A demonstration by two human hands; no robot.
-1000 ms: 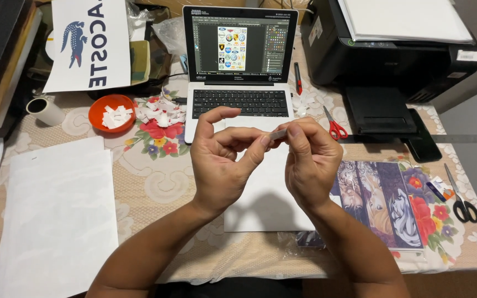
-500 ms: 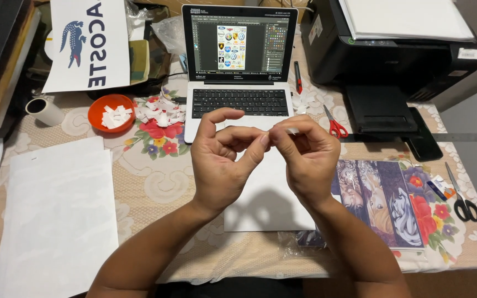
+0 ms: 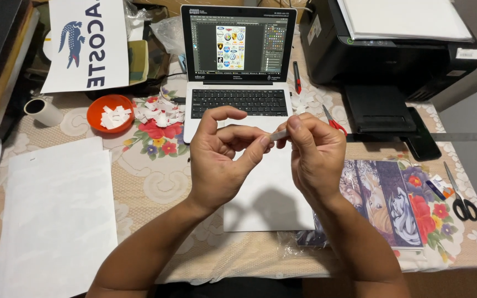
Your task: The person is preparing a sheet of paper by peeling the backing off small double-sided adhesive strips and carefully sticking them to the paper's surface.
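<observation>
My left hand [image 3: 221,160] and my right hand [image 3: 316,154] are raised together over a white sheet of paper [image 3: 266,193] on the table. Between the fingertips of both hands I pinch a small white piece [image 3: 279,134], thin and strip-like. The left index finger is lifted and curled above it. Behind my hands stands an open laptop [image 3: 237,66] with a sheet of small round logos on its screen.
An orange bowl [image 3: 109,113] of white scraps and more scraps [image 3: 158,113] lie left of the laptop. A black printer [image 3: 393,49] stands at the back right. Red scissors [image 3: 332,121], black scissors [image 3: 459,198], illustrated prints [image 3: 382,198] and white sheets [image 3: 56,209] lie around.
Both hands have stayed in place; the fingers have shifted slightly around the small white piece, with the right fingertips now pinching it closer to the left thumb.
</observation>
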